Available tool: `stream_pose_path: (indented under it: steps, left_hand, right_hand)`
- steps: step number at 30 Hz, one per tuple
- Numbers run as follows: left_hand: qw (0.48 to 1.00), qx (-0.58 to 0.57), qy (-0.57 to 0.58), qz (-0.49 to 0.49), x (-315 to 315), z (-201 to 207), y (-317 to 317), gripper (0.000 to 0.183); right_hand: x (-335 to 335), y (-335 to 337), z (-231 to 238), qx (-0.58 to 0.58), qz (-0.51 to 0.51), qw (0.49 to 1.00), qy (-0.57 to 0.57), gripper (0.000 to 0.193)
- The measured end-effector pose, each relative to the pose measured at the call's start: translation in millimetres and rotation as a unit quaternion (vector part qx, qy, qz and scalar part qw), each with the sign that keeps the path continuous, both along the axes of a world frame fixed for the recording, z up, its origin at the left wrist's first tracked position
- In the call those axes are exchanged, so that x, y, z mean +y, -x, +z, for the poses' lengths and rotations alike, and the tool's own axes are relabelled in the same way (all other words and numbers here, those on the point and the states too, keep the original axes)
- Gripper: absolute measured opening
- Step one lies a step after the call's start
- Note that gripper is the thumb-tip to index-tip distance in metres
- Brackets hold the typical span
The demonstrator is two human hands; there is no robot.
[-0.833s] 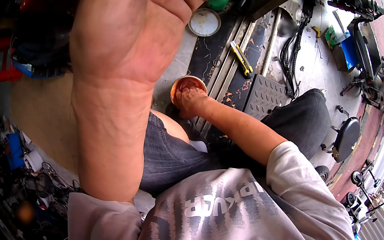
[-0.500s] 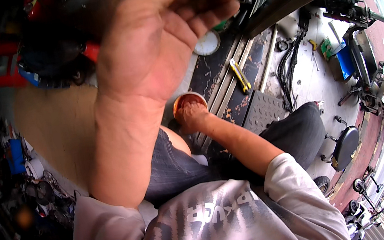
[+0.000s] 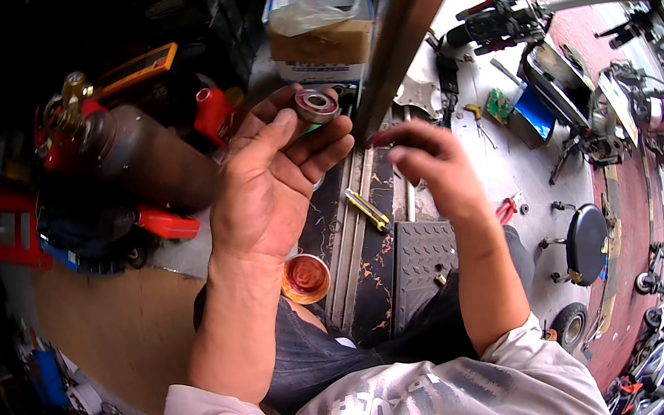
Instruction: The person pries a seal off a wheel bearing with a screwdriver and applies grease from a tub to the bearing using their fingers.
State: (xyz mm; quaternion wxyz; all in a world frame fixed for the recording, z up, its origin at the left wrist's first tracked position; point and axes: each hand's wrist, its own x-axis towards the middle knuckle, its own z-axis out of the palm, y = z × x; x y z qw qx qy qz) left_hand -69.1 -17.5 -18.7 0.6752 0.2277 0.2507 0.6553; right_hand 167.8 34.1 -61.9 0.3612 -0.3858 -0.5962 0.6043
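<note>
My left hand [image 3: 258, 191], palm up, pinches a small round metal ball bearing [image 3: 317, 105] with a reddish ring between its thumb and fingers. My right hand [image 3: 443, 165] is raised to the right of it, its fingers bent and apart from the thumb; a fingertip looks dark red, and nothing shows in the grip. Below my left wrist, by my thigh, stands an open round tub [image 3: 305, 278] of red-orange grease. A yellow utility knife [image 3: 368, 211] lies between my hands, on the dark sill.
A blue-and-white cardboard box [image 3: 322, 43] stands ahead beside a door post [image 3: 408, 23]. Left are a brown gas cylinder [image 3: 146, 153] and red containers. A treadplate step [image 3: 422, 258], red-handled pliers [image 3: 507, 209], a round black stool [image 3: 587, 244] and scooter parts lie right.
My right hand has come out of the grease tub and up to the right. My left hand has lowered, and the bearing now shows in it. The view has shifted.
</note>
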Motion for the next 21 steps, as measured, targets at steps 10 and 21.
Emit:
stream_pose_path:
  steps: [10,21]
  left_hand:
    - [0.997,0.071,-0.009,-0.030,4,4,-54,0.034]
    - [0.985,0.168,-0.022,-0.001,11,-2,-94,0.045]
  right_hand:
    - [-20,-38,35,0.282,-0.004,0.957,0.070,0.043]
    - [-21,-55,35,0.199,-0.055,0.977,0.049,0.048]
